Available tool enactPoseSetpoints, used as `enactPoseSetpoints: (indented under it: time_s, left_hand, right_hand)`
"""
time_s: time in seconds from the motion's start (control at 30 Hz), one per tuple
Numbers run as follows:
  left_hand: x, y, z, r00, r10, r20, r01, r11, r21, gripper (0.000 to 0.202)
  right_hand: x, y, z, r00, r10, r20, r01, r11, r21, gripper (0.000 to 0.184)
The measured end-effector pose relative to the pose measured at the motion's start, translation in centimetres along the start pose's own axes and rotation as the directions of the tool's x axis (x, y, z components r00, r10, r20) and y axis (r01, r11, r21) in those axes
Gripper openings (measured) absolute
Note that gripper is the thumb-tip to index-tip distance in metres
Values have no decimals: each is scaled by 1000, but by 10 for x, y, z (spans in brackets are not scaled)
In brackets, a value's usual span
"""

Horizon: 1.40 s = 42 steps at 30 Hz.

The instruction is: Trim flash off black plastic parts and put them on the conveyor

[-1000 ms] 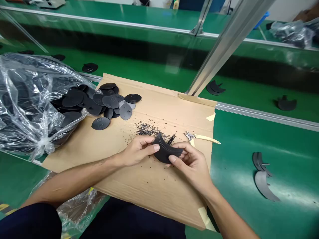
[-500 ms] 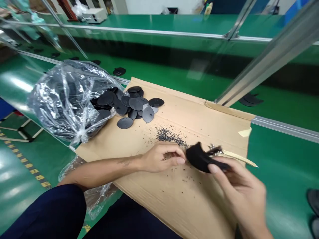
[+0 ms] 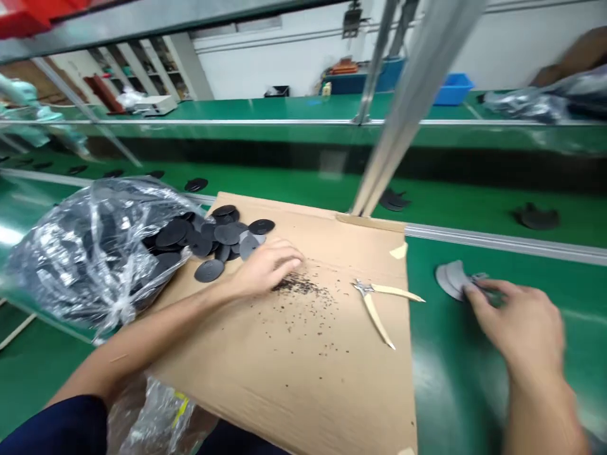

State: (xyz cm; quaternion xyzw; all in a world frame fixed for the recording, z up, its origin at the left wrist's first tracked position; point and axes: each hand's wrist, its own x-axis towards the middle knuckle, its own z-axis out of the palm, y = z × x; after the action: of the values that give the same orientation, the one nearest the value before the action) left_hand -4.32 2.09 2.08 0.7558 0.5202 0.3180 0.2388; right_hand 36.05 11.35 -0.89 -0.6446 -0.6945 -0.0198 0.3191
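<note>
My left hand (image 3: 268, 268) is over the cardboard, just beside a heap of black oval discs (image 3: 227, 234). Its fingers are loosely bent, thumb apart, with nothing visible in them. Small black scraps (image 3: 303, 284) lie scattered below and to the right of its fingertips. Out over the green table, my right hand (image 3: 516, 316) pinches the edge of a small stack of curved, fan-shaped dark pieces (image 3: 451, 278); its fingers partly cover them. Between the two hands, cutting pliers with cream handles (image 3: 379, 316) lie spread on the cardboard.
A clear plastic bag (image 3: 95, 234) of black discs rests at the left of the cardboard sheet (image 3: 360, 392). A slanted metal post (image 3: 403, 107) rises behind it. More dark pieces (image 3: 538, 217) lie on the green surface behind the metal rail (image 3: 507, 245).
My right hand has carried the curved pieces from above the cardboard to the green table at right. My left hand has moved left toward the discs. The view has turned right and up.
</note>
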Motion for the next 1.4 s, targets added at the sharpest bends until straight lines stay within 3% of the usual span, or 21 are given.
enactPoseSetpoints:
  time_s: [0.07, 0.17, 0.27, 0.33, 0.5, 0.6, 0.67, 0.8, 0.9, 1.0, 1.07, 1.1, 1.17, 1.2, 1.23, 1.27, 1.33, 1.4]
  left_hand:
    - [30, -8, -8, 1000, -28, -4, 28, 999, 47, 23]
    - [94, -19, -9, 988, -153, -36, 152, 988, -25, 14]
    - [165, -25, 3, 973, -224, -54, 219, 972, -86, 10]
    - [207, -26, 18, 968, -249, -34, 244, 962, -123, 12]
    - [280, -28, 77, 961, -272, 58, 278, 932, -233, 24]
    - [301, -26, 109, 958, -265, 113, 287, 912, -294, 37]
    - [304, -24, 119, 953, -268, 145, 301, 895, -330, 39]
    - [288, -22, 109, 945, -307, 111, 324, 844, -426, 32]
    - [260, -16, 81, 917, -395, -57, 316, 806, -500, 26]
    - [220, -7, 43, 819, -494, -292, 299, 802, -517, 20]
    - [187, 1, 22, 747, -515, -419, 284, 818, -500, 22]
    - [167, 5, 16, 725, -509, -465, 271, 831, -486, 24]
    - [123, 17, 16, 722, -476, -502, 250, 856, -452, 23]
    - [99, 24, 23, 772, -432, -466, 219, 869, -444, 22]
    - [77, 32, 31, 893, -305, -332, 127, 877, -464, 23]
    - [55, 41, 41, 966, -174, -191, 61, 870, -489, 25]
    - [20, 54, 55, 1000, 0, 17, 8, 869, -494, 28]
    - [2, 58, 52, 981, 81, 178, 2, 907, -421, 35]
  right_hand:
    - [-8, -9, 0, 1000, -11, -23, 9, 998, -59, 49]
    - [-21, -36, 6, 994, -103, -38, 100, 993, -62, 33]
    - [-35, -62, 14, 938, -341, 60, 336, 938, 83, 30]
    - [-42, -69, 17, 916, -387, 109, 375, 920, 116, 30]
    - [-47, -57, 19, 961, -271, 51, 270, 962, 27, 37]
    - [-48, -48, 16, 979, -200, 34, 203, 974, -99, 35]
    - [-50, -47, 14, 988, -140, 61, 148, 978, -149, 34]
    - [-52, -50, 8, 996, -52, 68, 63, 984, -167, 32]
    - [-51, -57, -3, 991, -119, 60, 125, 987, -102, 25]
    - [-53, -74, -12, 969, -247, 18, 244, 964, 111, 25]
    - [-56, -89, -11, 953, -290, -91, 303, 888, 345, 26]
    - [-59, -97, -9, 951, -288, -115, 309, 839, 448, 25]
    - [-64, -112, -4, 973, -230, -25, 193, 748, 635, 32]
    - [-67, -119, -2, 976, -208, 65, 99, 685, 722, 44]
    - [-70, -125, 0, 967, -196, 164, -8, 618, 786, 56]
    - [-73, -130, 1, 942, -202, 268, -116, 553, 825, 65]
    - [-78, -137, 1, 859, -242, 452, -306, 465, 831, 65]
    - [-81, -140, 2, 782, -257, 568, -427, 444, 788, 58]
